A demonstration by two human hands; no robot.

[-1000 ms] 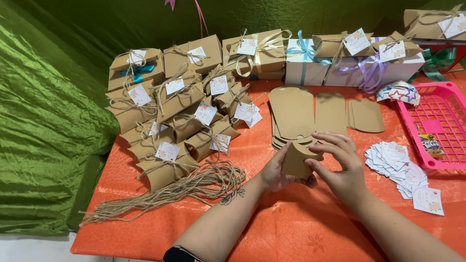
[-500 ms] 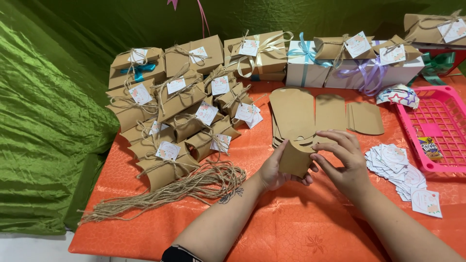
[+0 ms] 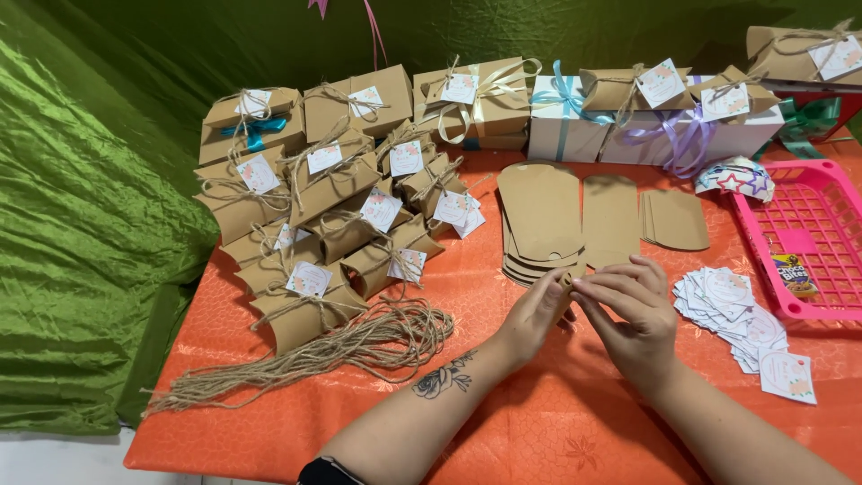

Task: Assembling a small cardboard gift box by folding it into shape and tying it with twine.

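Both hands meet over the orange tablecloth (image 3: 539, 422) near its middle. My left hand (image 3: 537, 314) and my right hand (image 3: 633, 314) close together around a small brown kraft pillow box (image 3: 565, 280), which is almost wholly hidden between the fingers. Just beyond the hands lies a stack of flat unfolded kraft box blanks (image 3: 543, 216). A pile of tied kraft pillow boxes (image 3: 323, 224) with white tags sits to the left. A bundle of jute twine lengths (image 3: 332, 350) lies left of my left forearm.
White round-cornered tags (image 3: 745, 319) are scattered right of my right hand. A pink plastic basket (image 3: 808, 242) stands at the right edge. White boxes with ribbons (image 3: 628, 126) line the back. Green cloth (image 3: 81, 251) drapes the left side and backdrop.
The hands have closed tighter around the small box, turning it so less of it shows. They have shifted slightly toward me.
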